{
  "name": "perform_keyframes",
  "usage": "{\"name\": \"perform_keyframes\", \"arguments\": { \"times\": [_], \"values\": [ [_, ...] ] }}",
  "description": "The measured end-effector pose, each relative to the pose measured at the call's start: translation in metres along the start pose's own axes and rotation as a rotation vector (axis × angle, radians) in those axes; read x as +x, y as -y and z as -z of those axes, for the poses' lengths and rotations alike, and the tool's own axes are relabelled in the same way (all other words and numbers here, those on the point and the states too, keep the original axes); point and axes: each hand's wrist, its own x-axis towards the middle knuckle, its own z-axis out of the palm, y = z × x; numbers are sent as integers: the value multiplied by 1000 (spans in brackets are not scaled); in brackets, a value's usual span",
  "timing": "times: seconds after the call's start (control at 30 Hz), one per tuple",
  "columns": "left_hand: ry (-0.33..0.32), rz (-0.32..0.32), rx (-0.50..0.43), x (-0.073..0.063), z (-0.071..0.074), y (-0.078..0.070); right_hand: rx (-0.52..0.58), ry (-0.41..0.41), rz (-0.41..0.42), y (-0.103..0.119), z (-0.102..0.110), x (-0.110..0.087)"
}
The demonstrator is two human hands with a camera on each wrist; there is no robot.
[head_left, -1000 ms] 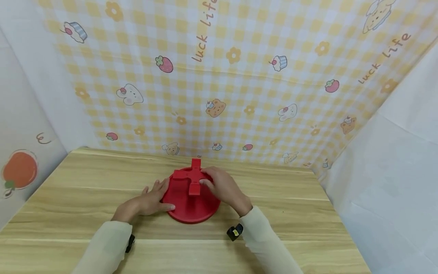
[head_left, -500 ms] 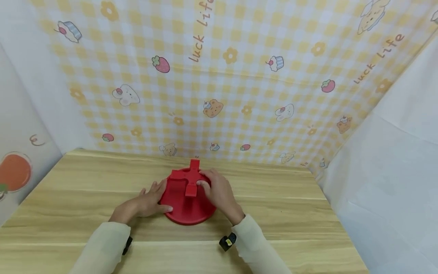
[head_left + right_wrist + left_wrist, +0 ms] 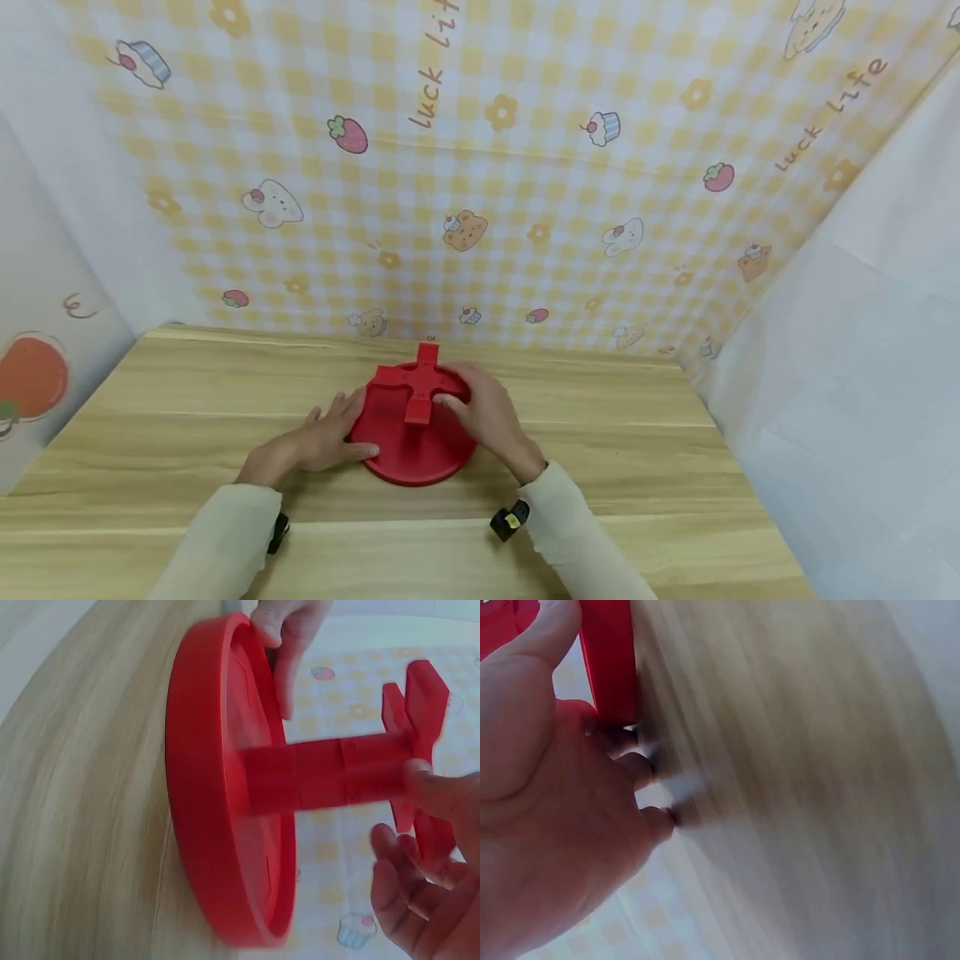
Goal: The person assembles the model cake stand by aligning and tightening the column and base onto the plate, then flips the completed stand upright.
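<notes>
A red stand rises from a round, rimmed base. Its thick post carries a cross-shaped top with raised arm ends. My left hand holds the base at its left edge, thumb over the rim and fingers along the outside. In the left wrist view those fingertips reach down to the table beside the red rim. My right hand grips the right arm of the cross, thumb in front by the post's upper end and fingers behind. That hand hides part of the base's right side.
The stand sits on a light wood-grain table. Close behind the table's far edge hangs a yellow checked cloth with cartoon prints. White cloth borders the right side. A black device is on the right wrist.
The cross-shaped top has turned slightly clockwise as seen from above, and more of its right arm shows inside the right hand. The left hand stays at the base's rim.
</notes>
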Motion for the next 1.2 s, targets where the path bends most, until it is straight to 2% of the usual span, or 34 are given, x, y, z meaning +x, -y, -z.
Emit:
{"name": "perform_keyframes", "arguments": {
  "times": [0.07, 0.13, 0.2, 0.27, 0.37, 0.47, 0.57, 0.63, 0.73, 0.93, 1.2],
  "values": [
    [-23, -38, 20, 1, 5, 2, 46, 13, -14, -8, 7, -6],
    [-84, -62, 83, 0, 12, 4, 76, 48, -39, -18, 12, -14],
    [-156, -84, 161, -1, 20, 6, 103, 133, -59, -28, 17, -21],
    [-198, -79, 229, -3, 25, 9, 125, 254, -35, -37, 18, -25],
    [-180, -80, 269, -6, 28, 12, 111, 423, 49, -46, 16, -24],
    [-143, -124, 268, -5, 26, 12, -22, 493, 92, -47, 14, -22],
    [-143, -188, 318, 1, 23, 12, -201, 491, 107, -51, 14, -21],
    [-147, -202, 360, 4, 21, 11, -275, 480, 117, -54, 15, -21],
    [-167, -201, 454, 6, 20, 11, -302, 462, 155, -59, 16, -20],
    [-165, -187, 632, 4, 22, 11, -341, 451, 157, -61, 19, -19],
    [-133, -183, 675, 2, 22, 13, -396, 441, 168, -64, 19, -21]
  ]
}}
